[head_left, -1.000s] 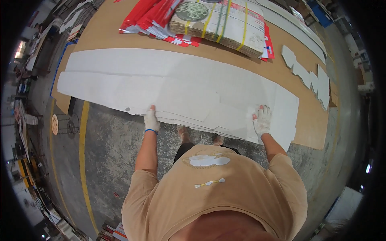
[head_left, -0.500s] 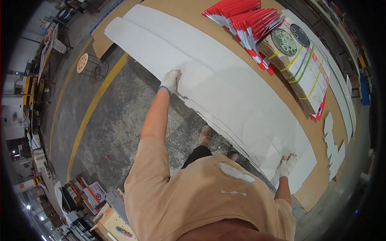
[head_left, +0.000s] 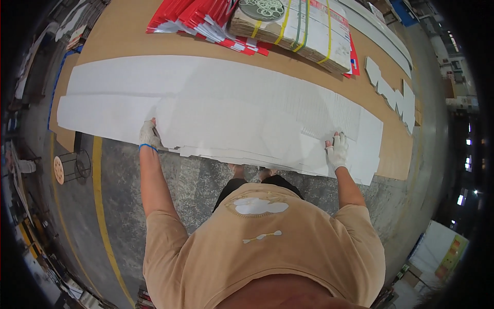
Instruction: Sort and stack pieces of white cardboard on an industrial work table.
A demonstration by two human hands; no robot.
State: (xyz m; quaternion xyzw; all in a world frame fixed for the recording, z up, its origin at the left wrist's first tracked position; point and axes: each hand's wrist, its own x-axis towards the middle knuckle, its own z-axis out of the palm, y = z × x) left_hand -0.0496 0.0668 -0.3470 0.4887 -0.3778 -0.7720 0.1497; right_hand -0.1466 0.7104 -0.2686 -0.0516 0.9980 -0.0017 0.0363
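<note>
Long white cardboard sheets (head_left: 231, 116) lie in a loose stack across the brown table, their near edges uneven. My left hand (head_left: 150, 135), in a pale fingertip-less glove with a blue band at the wrist, is closed on the near edge of the stack toward its left part; some of its fingers are hidden. Farther right, my right hand (head_left: 337, 150), in a similar glove, rests open on top of the white sheets with its fingers apart. Fine ridged lines show in the sheet surface just beyond that hand.
Beyond the sheets, red-and-white packages (head_left: 206, 23) lie fanned beside a strapped bundle (head_left: 309, 33) with a dark round dish (head_left: 261, 9) of pale rings on it. Jagged white offcuts (head_left: 391, 92) lie at the right of the brown tabletop (head_left: 123, 41). A stool (head_left: 59, 170) stands at left.
The view has turned, so the table and sheets now run across in front of me. My left hand stays at the sheet edge; my right hand stays on the sheets, fingers apart.
</note>
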